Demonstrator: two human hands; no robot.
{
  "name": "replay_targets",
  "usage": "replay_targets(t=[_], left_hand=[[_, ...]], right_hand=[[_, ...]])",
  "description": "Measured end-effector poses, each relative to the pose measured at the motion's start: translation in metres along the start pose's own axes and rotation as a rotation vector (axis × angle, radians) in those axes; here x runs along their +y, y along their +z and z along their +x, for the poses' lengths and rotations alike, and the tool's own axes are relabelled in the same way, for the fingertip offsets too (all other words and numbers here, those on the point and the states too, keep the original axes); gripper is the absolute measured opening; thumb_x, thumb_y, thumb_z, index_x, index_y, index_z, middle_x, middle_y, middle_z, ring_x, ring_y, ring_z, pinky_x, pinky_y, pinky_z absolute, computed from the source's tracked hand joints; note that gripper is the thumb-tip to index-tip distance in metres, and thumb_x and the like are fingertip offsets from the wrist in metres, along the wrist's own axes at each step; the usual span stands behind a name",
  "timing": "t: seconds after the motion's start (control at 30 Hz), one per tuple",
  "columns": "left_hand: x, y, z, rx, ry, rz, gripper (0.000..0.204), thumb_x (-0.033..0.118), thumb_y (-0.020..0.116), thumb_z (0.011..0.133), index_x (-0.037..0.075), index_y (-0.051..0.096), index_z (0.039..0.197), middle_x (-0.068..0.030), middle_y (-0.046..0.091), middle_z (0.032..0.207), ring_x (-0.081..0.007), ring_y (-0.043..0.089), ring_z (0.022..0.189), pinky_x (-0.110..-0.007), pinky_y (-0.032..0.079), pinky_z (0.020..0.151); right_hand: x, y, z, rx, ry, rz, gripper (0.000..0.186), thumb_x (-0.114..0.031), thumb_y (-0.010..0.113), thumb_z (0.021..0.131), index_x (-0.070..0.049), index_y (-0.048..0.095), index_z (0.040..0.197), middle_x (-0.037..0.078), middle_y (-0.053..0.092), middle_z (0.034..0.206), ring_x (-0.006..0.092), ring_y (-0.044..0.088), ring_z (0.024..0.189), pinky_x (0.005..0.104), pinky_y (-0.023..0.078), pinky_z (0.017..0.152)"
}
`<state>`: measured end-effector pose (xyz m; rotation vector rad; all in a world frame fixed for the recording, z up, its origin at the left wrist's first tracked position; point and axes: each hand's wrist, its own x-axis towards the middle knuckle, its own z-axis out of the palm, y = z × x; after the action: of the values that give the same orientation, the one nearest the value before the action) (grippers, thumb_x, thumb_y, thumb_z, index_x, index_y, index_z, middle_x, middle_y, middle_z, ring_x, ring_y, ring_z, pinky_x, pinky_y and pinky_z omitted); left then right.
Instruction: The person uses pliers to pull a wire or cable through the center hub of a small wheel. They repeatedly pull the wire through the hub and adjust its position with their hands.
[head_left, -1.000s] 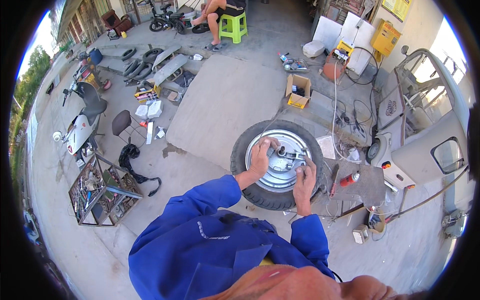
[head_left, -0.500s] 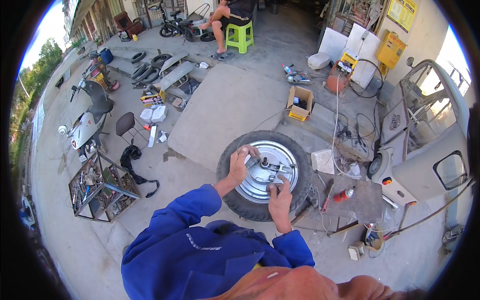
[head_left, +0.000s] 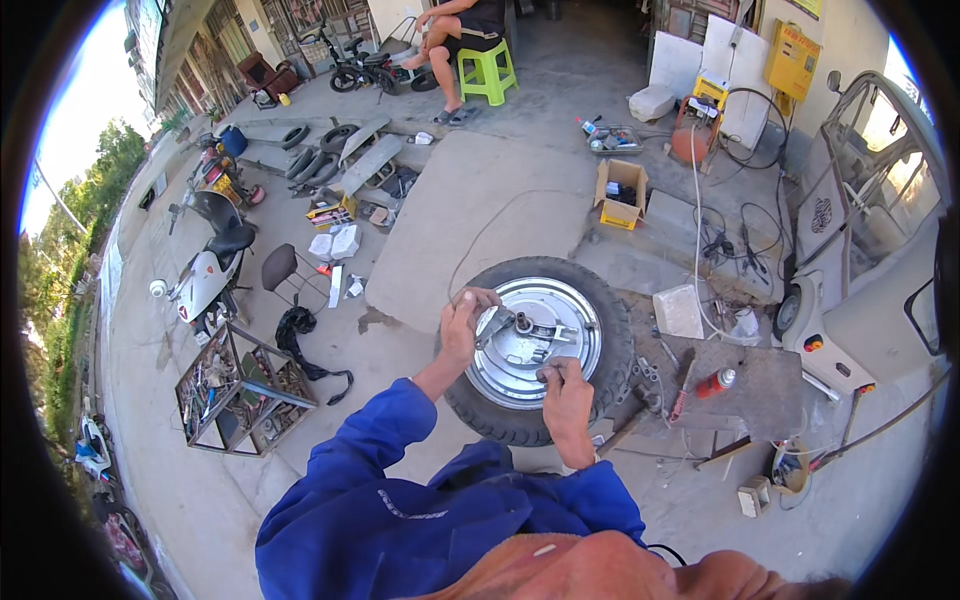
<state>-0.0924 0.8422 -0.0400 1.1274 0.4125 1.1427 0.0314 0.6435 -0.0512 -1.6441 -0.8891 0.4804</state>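
Note:
A wheel with a black tyre (head_left: 600, 415) and a silver hub (head_left: 520, 385) lies flat in front of me. At the hub's left edge, my left hand (head_left: 460, 330) is closed around a grey metal piece (head_left: 490, 325), partly covered by the fingers. A thin cable (head_left: 480, 235) curves up and away from near this hand. Over the lower right of the hub, my right hand (head_left: 567, 400) is closed with thumb and fingers together; what they hold, if anything, is hidden. A silver lever arm (head_left: 562, 336) on the hub sits just above its fingertips.
Right of the wheel is a low worn board (head_left: 745, 390) with a red spray can (head_left: 716, 382). An open carton (head_left: 621, 192) stands farther off. A metal tool rack (head_left: 240, 390) is at left, a three-wheeled vehicle (head_left: 850, 300) at right. A person sits on a green stool (head_left: 487, 72).
My left hand has drawn slightly left off the hub's middle. My right hand has moved down, away from the lever arm. The view has shifted, with the surroundings sitting farther right.

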Motion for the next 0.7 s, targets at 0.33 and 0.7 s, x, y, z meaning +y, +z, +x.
replay_targets(t=[0.33, 0.7], left_hand=[[0.097, 0.022, 0.071, -0.21, -0.338, 0.158, 0.04, 0.039, 0.057, 0.113, 0.0, 0.063, 0.107, 0.0065, 0.046, 0.069, -0.004, 0.037, 0.055, -0.025, 0.028, 0.05], [0.082, -0.012, 0.052, -0.278, -0.231, -0.027, 0.043, 0.039, 0.055, 0.115, 0.006, 0.057, 0.088, 0.0082, 0.037, 0.062, -0.0036, 0.031, 0.051, -0.027, 0.024, 0.047]], right_hand=[[-0.012, 0.003, -0.002, 0.033, 0.017, -0.105, 0.007, -0.006, 0.064, 0.105, -0.002, 0.064, 0.11, 0.016, 0.079, 0.09, 0.0288, 0.08, 0.084, 0.0382, 0.06, 0.076], [-0.002, 0.02, -0.018, 0.273, -0.057, -0.088, 0.006, -0.004, 0.067, 0.102, 0.001, 0.069, 0.106, 0.014, 0.077, 0.089, 0.0232, 0.078, 0.084, 0.0335, 0.058, 0.078]])
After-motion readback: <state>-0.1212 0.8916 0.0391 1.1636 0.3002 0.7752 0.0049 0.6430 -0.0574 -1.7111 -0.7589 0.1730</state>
